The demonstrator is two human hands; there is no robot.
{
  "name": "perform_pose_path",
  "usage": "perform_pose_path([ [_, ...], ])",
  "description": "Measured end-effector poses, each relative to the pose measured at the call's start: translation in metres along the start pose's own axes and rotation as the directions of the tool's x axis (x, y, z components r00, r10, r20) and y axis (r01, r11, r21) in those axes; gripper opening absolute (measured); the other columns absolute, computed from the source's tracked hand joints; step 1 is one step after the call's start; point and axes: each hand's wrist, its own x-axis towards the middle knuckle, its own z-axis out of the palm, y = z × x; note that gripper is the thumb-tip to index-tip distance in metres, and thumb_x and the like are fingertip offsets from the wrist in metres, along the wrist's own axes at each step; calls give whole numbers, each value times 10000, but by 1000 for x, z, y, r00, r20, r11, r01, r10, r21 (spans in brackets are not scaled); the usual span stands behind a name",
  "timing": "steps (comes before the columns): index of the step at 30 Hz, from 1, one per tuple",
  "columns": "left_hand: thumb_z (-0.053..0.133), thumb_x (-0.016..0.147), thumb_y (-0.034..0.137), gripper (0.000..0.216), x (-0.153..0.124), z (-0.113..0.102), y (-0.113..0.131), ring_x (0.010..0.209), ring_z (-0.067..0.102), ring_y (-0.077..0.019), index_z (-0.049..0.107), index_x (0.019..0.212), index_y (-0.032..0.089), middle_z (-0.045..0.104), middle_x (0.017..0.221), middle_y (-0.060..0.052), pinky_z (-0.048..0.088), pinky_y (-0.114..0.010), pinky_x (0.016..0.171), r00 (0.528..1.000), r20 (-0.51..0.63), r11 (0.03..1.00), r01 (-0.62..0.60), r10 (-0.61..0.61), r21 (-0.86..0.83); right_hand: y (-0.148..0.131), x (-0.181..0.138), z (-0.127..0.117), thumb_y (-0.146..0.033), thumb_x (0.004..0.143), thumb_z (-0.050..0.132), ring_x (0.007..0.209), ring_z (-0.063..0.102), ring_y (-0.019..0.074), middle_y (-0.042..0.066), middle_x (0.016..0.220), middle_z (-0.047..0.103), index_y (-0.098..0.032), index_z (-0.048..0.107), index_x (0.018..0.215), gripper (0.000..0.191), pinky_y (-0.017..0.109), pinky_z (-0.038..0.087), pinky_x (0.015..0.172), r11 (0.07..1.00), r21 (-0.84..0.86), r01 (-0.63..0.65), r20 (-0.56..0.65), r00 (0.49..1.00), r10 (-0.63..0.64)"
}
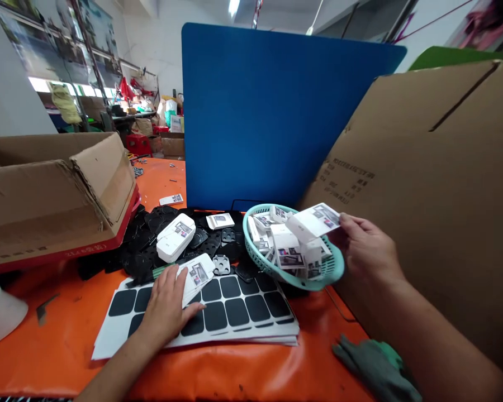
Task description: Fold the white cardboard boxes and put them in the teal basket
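My right hand [366,245] is closed on a small white printed box [314,221], held over the rim of a teal plastic basket [337,268] that is filled with several similar boxes. My left hand [167,304] lies on a stack of white sheets [235,312] that carry black square pads. Its fingers grip another small white box [197,276]. A larger white box [175,237] rests on a pile of loose black pads [151,245] just behind my left hand.
A blue divider panel [276,117] stands behind the basket. A big cardboard sheet [436,184] leans at the right. An open cardboard box [50,190] sits at the left, a white bowl [0,312] at the left edge, a grey-green glove [375,368] on the orange table [235,374].
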Motion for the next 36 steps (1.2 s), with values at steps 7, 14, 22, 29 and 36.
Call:
perform_pose_path([
  [7, 748, 708, 471, 805, 38, 2, 1, 1254, 452, -378, 476, 1349, 67, 551, 1305, -217, 312, -534, 1080, 987, 158, 998, 33, -42, 54, -31, -47, 72, -338, 824, 641, 957, 608, 249, 89, 946, 669, -204, 706, 905, 170, 396, 480, 903, 780, -157, 606, 384, 765, -517],
  [14, 716, 735, 331, 710, 41, 6, 4, 1166, 499, -350, 460, 1359, 107, 587, 1220, -172, 377, -504, 1022, 991, 133, 1000, 11, -14, 24, -29, -91, 217, -260, 900, 597, 1065, 578, 289, 140, 1157, 621, -157, 585, 1214, 331, 401, 507, 811, 443, -482, 756, 782, 599, -171],
  [22, 716, 727, 357, 732, 42, 12, -1, 1148, 493, -338, 440, 1373, 150, 592, 1171, -140, 387, -497, 1004, 990, 130, 996, 61, -52, -68, 16, -49, 283, -320, 921, 612, 979, 631, 219, 84, 1126, 634, -138, 613, 1113, 265, 410, 544, 821, 372, -688, 623, 693, 716, 82],
  [29, 669, 770, 359, 701, 40, 10, -6, 1170, 476, -320, 415, 1390, 152, 553, 1254, -137, 379, -485, 1014, 995, 101, 993, 20, -8, -119, -48, -70, 225, -189, 938, 471, 966, 593, 250, 102, 1051, 662, -190, 639, 1062, 208, 335, 410, 753, 364, -527, 768, 752, 621, -220],
  [36, 628, 783, 323, 642, 27, 3, -4, 1129, 512, -311, 426, 1376, 185, 543, 1218, -123, 422, -481, 976, 998, 53, 985, 24, -15, -174, -58, -7, 90, -376, 944, 474, 807, 587, 240, 87, 887, 694, -210, 720, 957, 297, 321, 326, 641, 303, -679, 669, 422, 693, -585],
])
